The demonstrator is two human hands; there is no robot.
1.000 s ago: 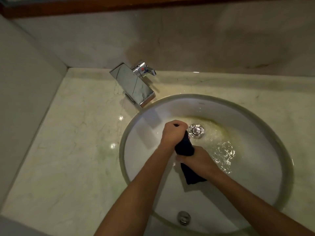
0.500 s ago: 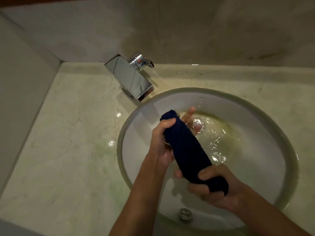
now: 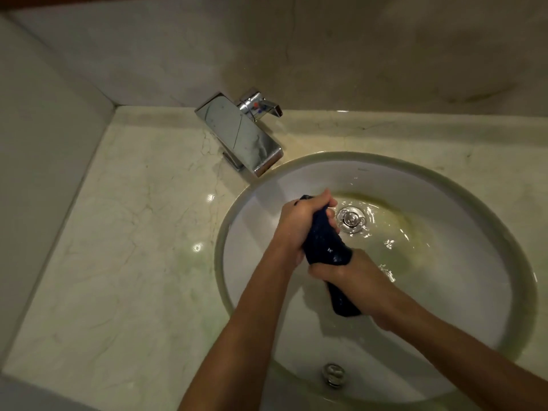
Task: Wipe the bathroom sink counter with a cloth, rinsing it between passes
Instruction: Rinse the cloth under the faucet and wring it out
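A dark blue cloth [image 3: 324,241], rolled into a thick twist, hangs over the round white sink basin [image 3: 474,292]. My left hand [image 3: 299,223] grips its upper end, just left of the metal drain [image 3: 351,218]. My right hand [image 3: 347,274] grips the cloth lower down, and a short tail of cloth sticks out below that fist. Both fists sit close together. Shallow water shimmers in the bowl around the drain. The pale marble counter [image 3: 133,247] surrounds the basin.
A chrome faucet [image 3: 240,134] with a flat spout stands at the back left of the basin, its lever [image 3: 261,106] pointing right. Walls close off the left and back. An overflow hole [image 3: 333,375] sits in the basin's near wall.
Half a second ago the cloth was stretched long between hands held apart, the left fingers loose. Now both fists are clenched close together around it, nearer the drain.
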